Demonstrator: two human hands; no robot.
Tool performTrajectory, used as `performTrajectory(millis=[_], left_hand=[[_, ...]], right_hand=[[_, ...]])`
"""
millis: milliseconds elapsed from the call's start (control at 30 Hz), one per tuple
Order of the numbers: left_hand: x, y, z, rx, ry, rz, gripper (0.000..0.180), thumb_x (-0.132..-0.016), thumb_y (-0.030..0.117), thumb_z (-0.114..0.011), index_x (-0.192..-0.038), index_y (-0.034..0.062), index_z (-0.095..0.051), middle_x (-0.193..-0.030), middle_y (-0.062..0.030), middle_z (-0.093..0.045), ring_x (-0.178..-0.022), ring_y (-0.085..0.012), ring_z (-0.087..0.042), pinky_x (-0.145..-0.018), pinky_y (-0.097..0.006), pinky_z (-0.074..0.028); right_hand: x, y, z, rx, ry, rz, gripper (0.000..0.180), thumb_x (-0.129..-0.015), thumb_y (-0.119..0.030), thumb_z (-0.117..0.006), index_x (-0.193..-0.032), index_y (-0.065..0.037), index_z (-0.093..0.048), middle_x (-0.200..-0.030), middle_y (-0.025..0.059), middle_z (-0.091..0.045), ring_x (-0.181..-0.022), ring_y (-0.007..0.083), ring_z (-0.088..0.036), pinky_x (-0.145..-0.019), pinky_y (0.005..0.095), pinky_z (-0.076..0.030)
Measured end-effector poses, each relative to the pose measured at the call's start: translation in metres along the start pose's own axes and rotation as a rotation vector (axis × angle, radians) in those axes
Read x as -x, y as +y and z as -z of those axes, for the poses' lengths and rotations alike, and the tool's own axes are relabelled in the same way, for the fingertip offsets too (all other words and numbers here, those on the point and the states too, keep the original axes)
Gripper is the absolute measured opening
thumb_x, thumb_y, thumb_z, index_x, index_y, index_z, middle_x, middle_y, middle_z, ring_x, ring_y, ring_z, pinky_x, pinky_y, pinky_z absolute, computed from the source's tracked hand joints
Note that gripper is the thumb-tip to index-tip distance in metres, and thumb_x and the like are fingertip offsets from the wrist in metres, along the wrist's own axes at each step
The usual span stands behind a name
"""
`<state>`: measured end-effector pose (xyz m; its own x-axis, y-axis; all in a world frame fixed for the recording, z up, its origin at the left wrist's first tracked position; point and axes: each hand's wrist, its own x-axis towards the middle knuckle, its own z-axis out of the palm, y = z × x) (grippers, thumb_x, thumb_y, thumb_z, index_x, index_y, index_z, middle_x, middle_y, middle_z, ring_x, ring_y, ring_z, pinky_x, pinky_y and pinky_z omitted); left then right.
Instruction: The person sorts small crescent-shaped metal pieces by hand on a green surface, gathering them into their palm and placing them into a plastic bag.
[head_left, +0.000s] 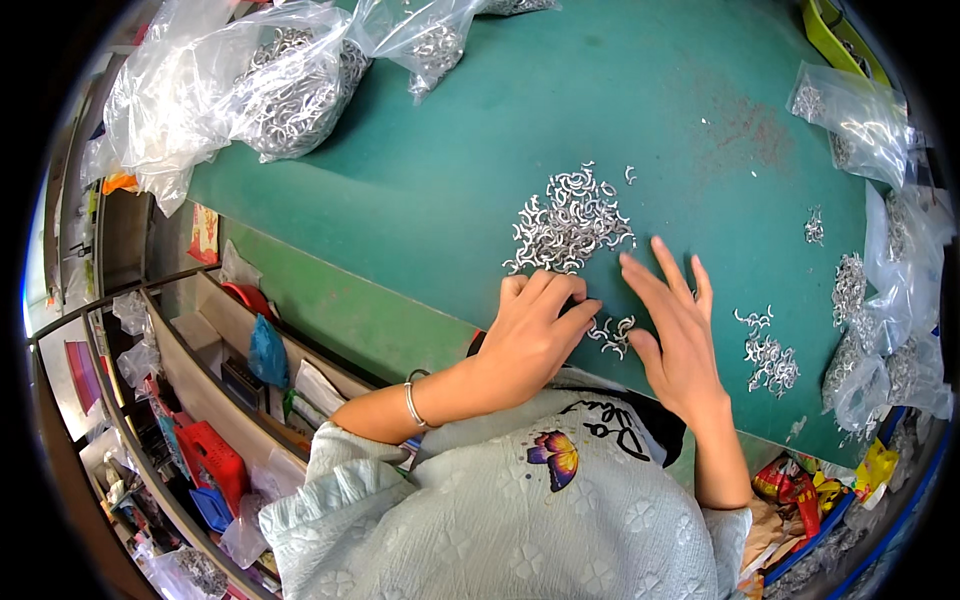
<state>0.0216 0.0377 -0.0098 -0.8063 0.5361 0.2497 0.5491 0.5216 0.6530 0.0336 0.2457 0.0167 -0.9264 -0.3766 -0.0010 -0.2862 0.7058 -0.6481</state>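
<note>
A heap of small curved silver metal pieces (570, 222) lies on the green tabletop (420, 190) in front of my hands. My left hand (535, 325) rests at the heap's near edge with its fingers curled in and the thumb against the index finger; whatever is between the fingertips is hidden. Between my two hands sits a smaller cluster of the same curved pieces (613, 336). My right hand (680, 335) is to the right of that cluster, its fingers spread and nothing seen in them. Its thumb reaches close to the cluster.
Clear plastic bags of metal pieces (300, 95) stand at the far left. Another loose group of pieces (770, 362) lies right of my right hand, with filled bags (900, 290) along the right edge. A yellow-green bin (845, 40) is at the far right; cluttered shelves (215, 370) stand left.
</note>
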Motion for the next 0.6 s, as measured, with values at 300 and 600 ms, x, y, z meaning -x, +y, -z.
performTrajectory(millis=[300, 600], left_hand=[[0.004, -0.002, 0.002, 0.073, -0.091, -0.033, 0.026, -0.077, 0.0, -0.068, -0.103, 0.0045, -0.067, -0.098, -0.0056, -0.056, -0.086, -0.0212, -0.052, -0.076, -0.035, -0.033], [0.0, -0.001, 0.0, 0.096, -0.076, -0.08, 0.035, -0.078, -0.001, -0.061, -0.112, -0.0015, -0.062, -0.111, -0.0105, -0.057, -0.1, -0.0232, -0.054, -0.081, -0.037, -0.036]], right_hand=[[0.016, 0.006, 0.001, -0.121, 0.104, -0.047, 0.044, -0.086, -0.015, -0.06, -0.127, 0.001, -0.057, -0.134, 0.0139, -0.058, -0.137, 0.0341, -0.042, -0.114, 0.0547, -0.02], [0.027, 0.007, 0.008, 0.003, 0.068, -0.048, 0.048, -0.085, -0.016, -0.061, -0.13, 0.0, -0.055, -0.139, 0.0132, -0.054, -0.14, 0.034, -0.038, -0.114, 0.0547, -0.018]])
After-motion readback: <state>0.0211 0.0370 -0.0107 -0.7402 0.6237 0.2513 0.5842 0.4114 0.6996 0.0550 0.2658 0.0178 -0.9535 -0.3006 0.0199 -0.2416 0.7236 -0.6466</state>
